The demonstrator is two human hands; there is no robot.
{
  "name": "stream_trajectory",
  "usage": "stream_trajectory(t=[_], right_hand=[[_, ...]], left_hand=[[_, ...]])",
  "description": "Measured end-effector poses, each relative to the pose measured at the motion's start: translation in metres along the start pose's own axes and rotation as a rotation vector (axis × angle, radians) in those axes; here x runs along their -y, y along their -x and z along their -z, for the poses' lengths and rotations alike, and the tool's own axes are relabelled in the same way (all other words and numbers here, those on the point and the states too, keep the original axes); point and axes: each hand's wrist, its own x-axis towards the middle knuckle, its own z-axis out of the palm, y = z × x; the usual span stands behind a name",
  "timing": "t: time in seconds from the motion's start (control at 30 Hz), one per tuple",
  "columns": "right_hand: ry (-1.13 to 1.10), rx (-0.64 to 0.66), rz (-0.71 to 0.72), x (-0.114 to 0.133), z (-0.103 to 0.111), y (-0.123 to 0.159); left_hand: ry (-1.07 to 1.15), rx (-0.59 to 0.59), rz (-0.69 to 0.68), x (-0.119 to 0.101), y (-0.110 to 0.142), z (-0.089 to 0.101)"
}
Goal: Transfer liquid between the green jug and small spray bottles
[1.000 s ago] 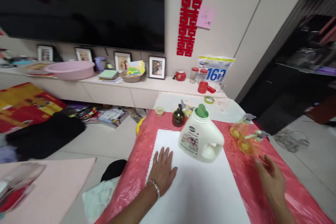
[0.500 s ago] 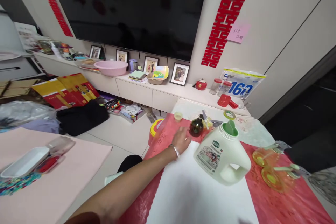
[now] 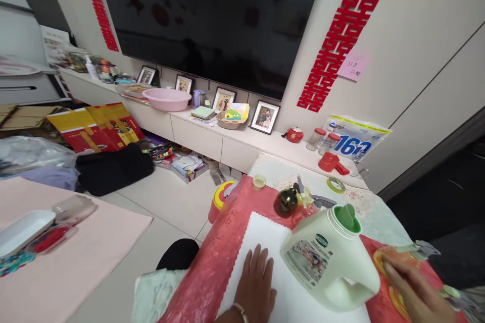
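My left hand (image 3: pixel 255 280) lies palm down on the white scallop-edged mat (image 3: pixel 261 224), fingers stretched out, with a bracelet at the wrist. My right hand (image 3: pixel 420 287), slightly blurred, has its fingers closed at the body of an amber pump bottle (image 3: pixel 403 253). The hand partly covers that bottle and a second amber bottle (image 3: pixel 396 303) beside it. Between my hands stands a large pale green detergent jug (image 3: pixel 329 262), a green scoop (image 3: pixel 345 216) in its uncapped mouth. Beyond the mat sits a round dark green bottle (image 3: pixel 286 203).
A small pale cup (image 3: pixel 259 181) and a roll of green tape (image 3: pixel 336 185) are on the table with the red cover (image 3: pixel 212 267). A low white cabinet (image 3: pixel 197 136) carries a pink basin (image 3: pixel 166 100). The pink table (image 3: pixel 125 222) is at left.
My left hand has drawn back from near the dark bottle and now rests flat on the mat. My right hand has come in from the lower right to an amber bottle. The view has shifted.
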Motion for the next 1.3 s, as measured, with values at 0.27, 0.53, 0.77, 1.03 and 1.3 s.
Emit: stream_trajectory(t=[0.27,0.53,0.77,1.03,1.3], right_hand=[[0.095,0.394,0.283,0.080,-0.050,-0.120],[0.253,0.702,0.421,0.078,-0.083,-0.141],[0.416,0.712,0.371,0.088,-0.093,-0.133],[0.490,0.405,0.244,0.088,-0.051,-0.119],[0.463,0.022,0.020,0.090,0.067,-0.056]], left_hand=[[-0.044,0.026,-0.087,0.007,-0.001,-0.002],[-0.068,-0.059,-0.101,0.012,0.001,-0.016],[-0.072,-0.057,-0.094,0.014,-0.002,-0.018],[-0.084,-0.120,-0.066,0.008,0.002,-0.012],[-0.112,-0.172,-0.050,-0.003,0.004,0.002]])
